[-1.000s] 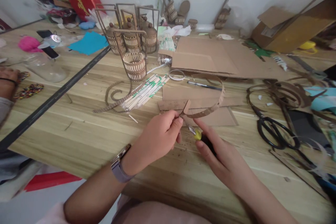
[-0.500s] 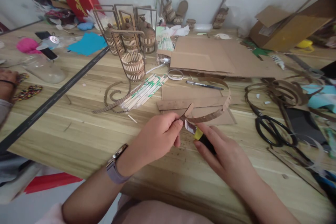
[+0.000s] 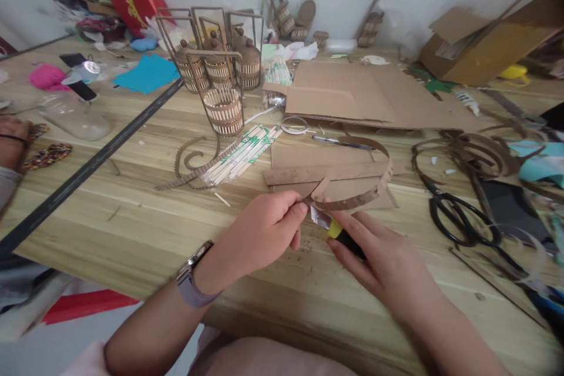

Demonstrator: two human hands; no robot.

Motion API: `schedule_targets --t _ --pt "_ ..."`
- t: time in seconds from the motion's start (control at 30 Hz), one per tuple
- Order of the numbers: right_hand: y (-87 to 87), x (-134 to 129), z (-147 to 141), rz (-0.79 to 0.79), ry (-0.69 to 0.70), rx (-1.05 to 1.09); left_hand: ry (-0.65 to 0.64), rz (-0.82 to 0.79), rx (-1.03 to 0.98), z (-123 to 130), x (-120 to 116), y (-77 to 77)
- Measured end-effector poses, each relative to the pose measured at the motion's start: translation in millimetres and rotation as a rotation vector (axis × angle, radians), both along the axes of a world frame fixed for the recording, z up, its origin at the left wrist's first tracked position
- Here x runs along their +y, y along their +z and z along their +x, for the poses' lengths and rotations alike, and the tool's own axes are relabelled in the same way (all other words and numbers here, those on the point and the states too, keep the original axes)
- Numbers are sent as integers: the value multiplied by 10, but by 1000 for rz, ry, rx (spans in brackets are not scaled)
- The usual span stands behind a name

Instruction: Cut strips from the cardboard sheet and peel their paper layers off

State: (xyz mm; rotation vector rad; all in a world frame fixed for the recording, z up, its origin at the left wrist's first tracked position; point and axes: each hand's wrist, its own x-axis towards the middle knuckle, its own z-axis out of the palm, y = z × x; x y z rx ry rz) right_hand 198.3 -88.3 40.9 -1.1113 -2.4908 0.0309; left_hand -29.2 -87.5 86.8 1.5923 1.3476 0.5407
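Observation:
My left hand (image 3: 275,220) pinches the near end of a long brown cardboard strip (image 3: 359,200) between thumb and fingers. The strip curls away to the right and loops back over the table. In my right hand (image 3: 381,252) is a utility knife (image 3: 341,235) with a yellow and black body, its blade pointing left. The blade lies close to the pinched end of the strip; whether it touches cannot be made out. Beyond my hands lie cardboard pieces (image 3: 304,158) and a pen (image 3: 343,142). Left of these are wrapped wooden sticks (image 3: 242,155) and a notched curled strip (image 3: 194,176).
Small slatted baskets (image 3: 224,111) with tall handles stand at the back left. Large cardboard sheets (image 3: 343,91) lie behind the pen. Black scissors (image 3: 462,220) and coiled strips (image 3: 471,150) are at the right, near a cardboard box (image 3: 489,47). Another person's hand (image 3: 13,135) rests far left.
My right hand and the knife have shifted very slightly right and down. The looped strip has moved a little to the right, while my left hand keeps its pinch.

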Motion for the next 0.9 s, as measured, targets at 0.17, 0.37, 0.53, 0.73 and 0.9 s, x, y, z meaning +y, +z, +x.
schedule_targets --t 0.17,0.37,0.53,0.73,0.9 --pt "-10 12 -25 34 33 -3 -19 -12 -3 15 -3 1" --pt "-1 2 -10 54 44 -8 -9 5 11 17 2 27" --pt "-11 8 -17 63 24 -30 -10 8 22 8 3 2" --pt "5 7 -15 64 43 -8 -7 -21 6 18 6 22" --pt "28 -10 -19 -50 28 41 -8 -7 17 12 7 19"
